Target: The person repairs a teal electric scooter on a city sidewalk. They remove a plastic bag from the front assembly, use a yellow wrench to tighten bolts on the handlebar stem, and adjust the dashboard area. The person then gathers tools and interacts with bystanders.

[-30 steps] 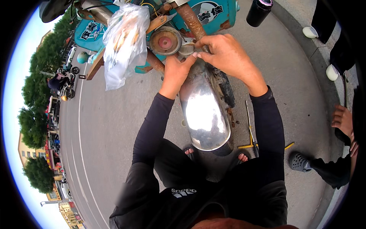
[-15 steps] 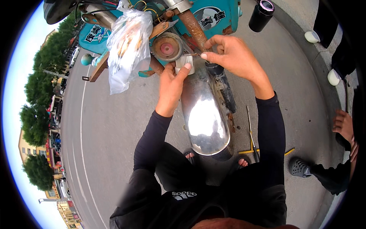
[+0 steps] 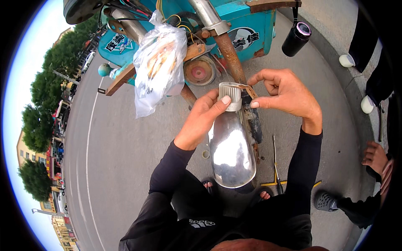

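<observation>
My left hand [image 3: 201, 119] grips a silvery ribbed metal part [image 3: 230, 95], thumb on its front and fingers behind. Brown wires [image 3: 248, 89] run from its upper end toward my right hand [image 3: 289, 95]. There my thumb and index finger are apart, with the wires close to their tips and nothing plainly pinched. Beneath the ribbed part lies a shiny metal front fender [image 3: 233, 154]. Behind it are a round horn-like disc [image 3: 198, 72] with a red centre and a rusty fork tube [image 3: 229, 54] of a turquoise vehicle [image 3: 247, 35].
A clear plastic bag [image 3: 159, 69] hangs at the vehicle's front, left of the disc. A black cylinder [image 3: 296, 39] hangs at the right. A screwdriver [image 3: 278, 182] and a yellow-handled tool [image 3: 268, 184] lie on the pavement. Another person's shoe [image 3: 325, 201] and hand [image 3: 374, 157] are at the right.
The ribbed part has come away from beside the disc, toward me and to the right, in my left hand. My right hand has moved the same way. More of the wires shows.
</observation>
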The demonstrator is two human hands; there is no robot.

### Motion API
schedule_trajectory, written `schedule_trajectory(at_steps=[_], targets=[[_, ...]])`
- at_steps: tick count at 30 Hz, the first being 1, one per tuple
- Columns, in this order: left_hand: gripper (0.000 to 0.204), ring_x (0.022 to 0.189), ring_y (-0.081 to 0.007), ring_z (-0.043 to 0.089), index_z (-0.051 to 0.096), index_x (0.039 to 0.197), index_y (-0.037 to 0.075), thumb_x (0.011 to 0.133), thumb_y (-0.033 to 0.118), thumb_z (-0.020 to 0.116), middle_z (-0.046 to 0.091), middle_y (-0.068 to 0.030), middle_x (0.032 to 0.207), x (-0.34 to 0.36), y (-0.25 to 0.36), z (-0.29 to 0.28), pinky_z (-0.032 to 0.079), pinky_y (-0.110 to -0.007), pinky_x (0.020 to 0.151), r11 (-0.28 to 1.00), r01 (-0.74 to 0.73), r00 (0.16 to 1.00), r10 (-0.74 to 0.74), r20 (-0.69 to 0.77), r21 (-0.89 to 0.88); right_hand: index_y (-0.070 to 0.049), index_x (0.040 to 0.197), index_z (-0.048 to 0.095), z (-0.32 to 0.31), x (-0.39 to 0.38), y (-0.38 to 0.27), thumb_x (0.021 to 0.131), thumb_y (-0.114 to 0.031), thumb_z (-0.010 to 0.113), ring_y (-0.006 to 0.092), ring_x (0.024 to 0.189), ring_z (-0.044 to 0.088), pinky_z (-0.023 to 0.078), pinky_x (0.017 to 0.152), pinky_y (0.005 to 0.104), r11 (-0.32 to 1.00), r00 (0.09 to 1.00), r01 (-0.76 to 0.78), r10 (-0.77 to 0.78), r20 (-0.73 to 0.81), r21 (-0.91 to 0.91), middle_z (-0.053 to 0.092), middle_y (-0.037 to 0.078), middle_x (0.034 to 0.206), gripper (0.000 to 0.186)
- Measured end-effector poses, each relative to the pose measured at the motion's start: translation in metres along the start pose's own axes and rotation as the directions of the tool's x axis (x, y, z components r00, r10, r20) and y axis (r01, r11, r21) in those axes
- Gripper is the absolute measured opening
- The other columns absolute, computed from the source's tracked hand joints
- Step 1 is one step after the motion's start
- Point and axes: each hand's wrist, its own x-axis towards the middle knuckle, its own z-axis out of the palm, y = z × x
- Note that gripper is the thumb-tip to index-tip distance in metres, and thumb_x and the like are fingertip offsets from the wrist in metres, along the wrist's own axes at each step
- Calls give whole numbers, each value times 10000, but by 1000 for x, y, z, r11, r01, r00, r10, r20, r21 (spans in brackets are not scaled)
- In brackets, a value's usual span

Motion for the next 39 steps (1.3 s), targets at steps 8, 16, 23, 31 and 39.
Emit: schedule_trajectory(at_steps=[8,16,23,31,39], targets=[[522,1166,-160,569,450,1423,19,1053,386,497,580,-80,1312,49,49,59,470,-355,980,924,-327,938,343,53,-197,8,1160,687,-17,-9,-10,964,-315,686,-11,499,306,207,459,197,917,706,290,-13,-708,273,389,-114,587,378],[619,1343,-421,471,389,1441,-67,1069,424,324,427,-310,1469,42,131,27,479,-491,1067,628,-357,878,479,-18,-692,35,1137,669,8,-4,-24,975,-237,674,-3,596,355,259,556,196,972,775,92,66,-628,215,470,-97,624,316],[612,1394,-452,399,385,1391,-101,1070,410,286,326,-326,1529,36,141,7,455,-529,1093,512,-210,853,512,99,-833,44,1171,639,18,10,-33,973,-177,667,0,612,367,268,562,204,959,821,114,56,-568,259,478,-89,644,298],[603,1415,-461,366,365,1374,-105,1080,411,256,290,-328,1547,38,139,12,437,-547,1107,442,-107,839,521,157,-891,49,1196,622,24,7,-46,970,-191,673,-1,611,367,265,561,201,963,809,137,27,-587,234,468,-90,641,333],[552,1323,-333,519,450,1396,17,1077,456,351,524,-224,1413,29,106,38,428,-427,1099,813,-335,927,375,-12,-477,88,1271,567,31,0,-60,929,-291,737,2,594,377,258,544,189,937,798,233,-31,-601,261,447,-87,625,538]])
